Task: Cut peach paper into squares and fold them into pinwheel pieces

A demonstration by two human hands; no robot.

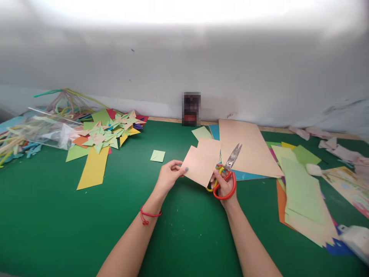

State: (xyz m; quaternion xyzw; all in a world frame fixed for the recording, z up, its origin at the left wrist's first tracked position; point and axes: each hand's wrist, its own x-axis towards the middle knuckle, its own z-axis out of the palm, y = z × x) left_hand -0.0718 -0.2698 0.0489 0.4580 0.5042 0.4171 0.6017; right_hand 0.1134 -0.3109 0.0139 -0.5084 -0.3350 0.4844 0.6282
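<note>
A peach sheet of paper point(201, 161) with a notch in its upper left edge is held up above the green table. The thumb and fingers of my left hand point(169, 176) pinch its left side. My right hand point(226, 187) grips scissors point(234, 156) with red and yellow handles, their blades pointing up and away to the right. The fingertips of that hand also touch the sheet's right edge. A small folded light-green paper square point(158, 156) lies on the table beyond my left hand.
To the left lie folded paper shapes point(106, 130), a yellow strip point(93, 169) and a clear plastic bag point(52, 129). A large peach sheet point(248, 146) and stacked coloured papers point(305, 196) are on the right. A blurred dark object point(191, 109) stands against the wall.
</note>
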